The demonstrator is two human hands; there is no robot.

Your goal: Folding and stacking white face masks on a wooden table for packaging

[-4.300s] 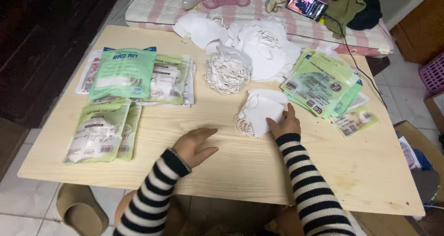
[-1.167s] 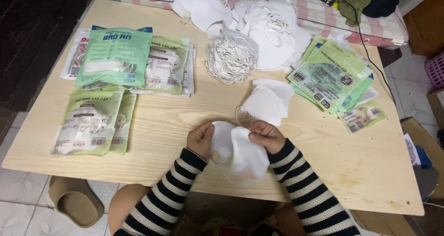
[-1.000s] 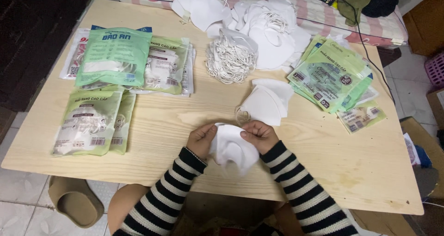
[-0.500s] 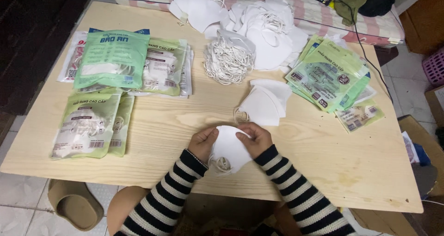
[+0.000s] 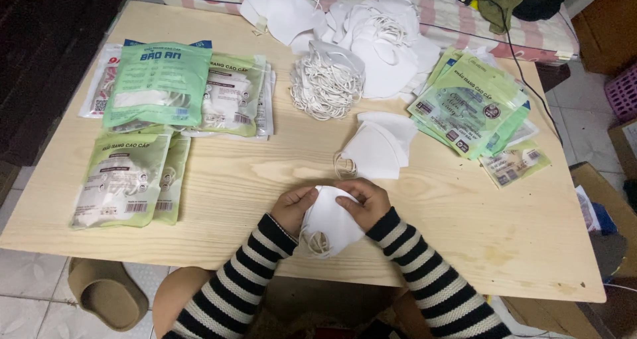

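Both hands hide the top edge of the folded white mask (image 5: 330, 219), and its ear loops bunch unclearly at its lower end. The mask lies at the table's (image 5: 464, 233) near edge, long axis running from twelve to six o'clock. The left hand (image 5: 295, 208) and right hand (image 5: 363, 201) pinch its upper corners.

You're looking straight down from head height at the wooden table (image 5: 219, 179), close in, with only this one view.
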